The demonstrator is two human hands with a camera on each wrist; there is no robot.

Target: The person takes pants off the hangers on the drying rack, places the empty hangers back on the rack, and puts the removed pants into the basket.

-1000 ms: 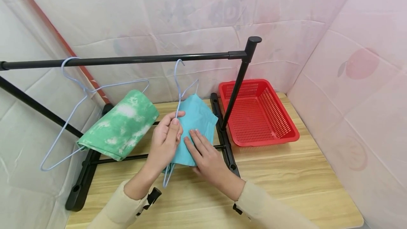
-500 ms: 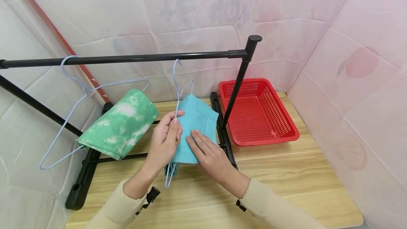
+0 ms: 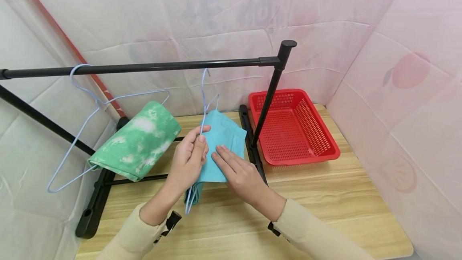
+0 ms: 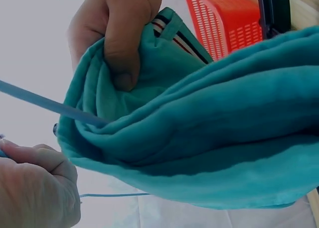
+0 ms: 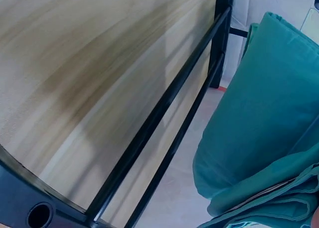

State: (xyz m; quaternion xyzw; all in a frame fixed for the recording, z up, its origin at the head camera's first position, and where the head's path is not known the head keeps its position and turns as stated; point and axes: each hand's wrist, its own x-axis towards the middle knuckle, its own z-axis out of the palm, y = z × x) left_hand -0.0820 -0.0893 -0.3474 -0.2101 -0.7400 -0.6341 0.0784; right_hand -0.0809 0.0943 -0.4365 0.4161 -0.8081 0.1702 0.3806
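A folded turquoise garment (image 3: pixel 227 129) lies over the bar of a light blue wire hanger (image 3: pixel 203 98). My left hand (image 3: pixel 187 159) grips the hanger's side wire. The right hand (image 3: pixel 241 176) lies on the garment, fingers on top; in the left wrist view its thumb (image 4: pixel 122 54) presses from the other side, pinching the cloth. That view also shows layered folds and a striped trim (image 4: pixel 187 44). The hanger's hook is just under the black rail (image 3: pixel 162 66); I cannot tell whether it touches. In the right wrist view the garment (image 5: pixel 264 103) hangs in folds.
A green and white tie-dye cloth (image 3: pixel 138 141) hangs folded on another hanger (image 3: pixel 84 125) at left. The black rack's upright (image 3: pixel 268 99) stands between the garment and a red basket (image 3: pixel 292 131). Black crossbars (image 5: pixel 159 108) run low over the wooden table (image 3: pixel 325 208).
The right hand has shifted slightly right and up, and the garment's near edge has drawn up, showing more of the fold beneath. The hanger has wobbled slightly; the left hand keeps its grip.
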